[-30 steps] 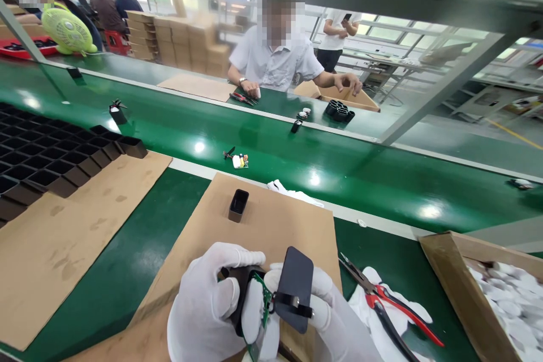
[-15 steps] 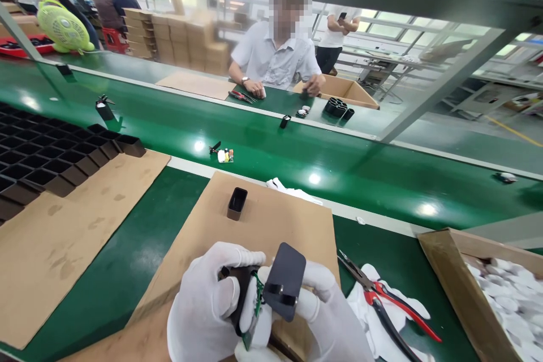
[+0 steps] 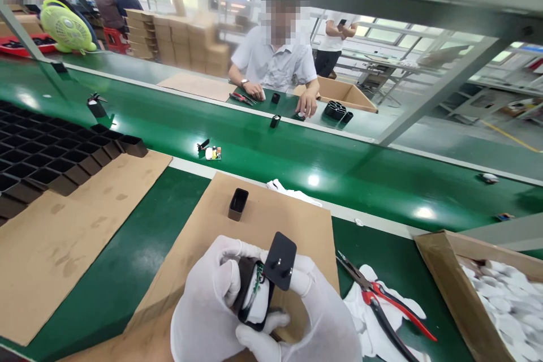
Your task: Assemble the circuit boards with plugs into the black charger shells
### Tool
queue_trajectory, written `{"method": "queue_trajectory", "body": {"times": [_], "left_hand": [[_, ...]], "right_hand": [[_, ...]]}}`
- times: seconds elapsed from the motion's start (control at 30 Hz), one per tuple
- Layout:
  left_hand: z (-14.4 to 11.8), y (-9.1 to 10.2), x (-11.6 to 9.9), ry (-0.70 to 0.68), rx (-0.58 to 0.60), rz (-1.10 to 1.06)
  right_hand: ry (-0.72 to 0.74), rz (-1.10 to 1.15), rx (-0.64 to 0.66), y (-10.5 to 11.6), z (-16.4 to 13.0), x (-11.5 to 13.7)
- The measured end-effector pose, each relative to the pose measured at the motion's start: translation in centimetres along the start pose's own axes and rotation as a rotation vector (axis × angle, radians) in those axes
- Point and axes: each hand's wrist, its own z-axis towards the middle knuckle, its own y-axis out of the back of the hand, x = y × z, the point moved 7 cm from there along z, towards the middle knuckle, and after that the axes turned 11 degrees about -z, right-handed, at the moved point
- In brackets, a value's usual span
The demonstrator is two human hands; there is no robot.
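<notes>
Black housing w/ a green circuit board poking out is sitting low-center over the cardboard sheet. Left hand, gloved, is curling its fingers shut around the housing. Right hand is pinching the black cover plate by thumb & fingertips, tilted, touching the housing top. Red pliers are lying near, on white cloth.
</notes>
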Motion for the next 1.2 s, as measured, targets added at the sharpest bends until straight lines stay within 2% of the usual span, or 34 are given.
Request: {"method": "queue_trajectory", "body": {"times": [0.13, 0.23, 0.33, 0.43, 0.5, 0.57, 0.67, 0.83, 0.93, 1.03, 1.1, 1.17, 1.2], "left_hand": [[0.2, -0.5, -1.7, -0.061, 0.044, 0.021], [-0.8, -0.2, -3.1, -0.168, 0.044, 0.029], [-2.5, 1.4, -3.5, -0.231, -0.012, 0.032], [-4.3, 3.2, -3.7, -0.255, -0.066, -0.013], [-5.4, 4.5, -4.7, -0.335, -0.102, -0.031], [-6.3, 5.6, -6.0, -0.425, -0.139, -0.015], [-7.4, 7.2, -7.5, -0.484, -0.209, 0.037], [-9.0, 9.6, -8.1, -0.449, -0.361, 0.112], [-9.9, 10.3, -7.8, -0.446, -0.422, 0.182], [-11.0, 10.4, -7.6, -0.543, -0.470, 0.284], [-11.7, 10.3, -7.2, -0.604, -0.542, 0.378], [-12.5, 10.2, -6.6, -0.648, -0.609, 0.465], [-12.9, 10.1, -6.4, -0.668, -0.621, 0.499]], "right_hand": [[0.055, -0.052, -0.039, 1.9, 0.9, 0.2], [0.098, -0.034, 0.021, 2.2, 1.4, 1.8], [0.123, 0.080, 0.107, 1.2, 1.7, 4.3], [0.133, 0.240, 0.124, -0.1, 1.6, 6.6], [0.155, 0.279, 0.114, -1.2, 1.4, 7.6], [0.183, 0.229, 0.058, -2.0, 1.0, 8.1], [0.231, 0.045, -0.104, -2.8, 0.1, 8.5], [0.360, -0.086, -0.331, -4.3, -2.2, 11.2], [0.398, -0.159, -0.464, -5.5, -3.6, 12.5], [0.442, -0.301, -0.503, -7.4, -4.6, 13.2], [0.434, -0.332, -0.492, -8.5, -5.0, 13.0], [0.361, -0.245, -0.460, -9.3, -5.2, 12.1], [0.275, -0.143, -0.423, -9.6, -5.2, 11.1]]}}
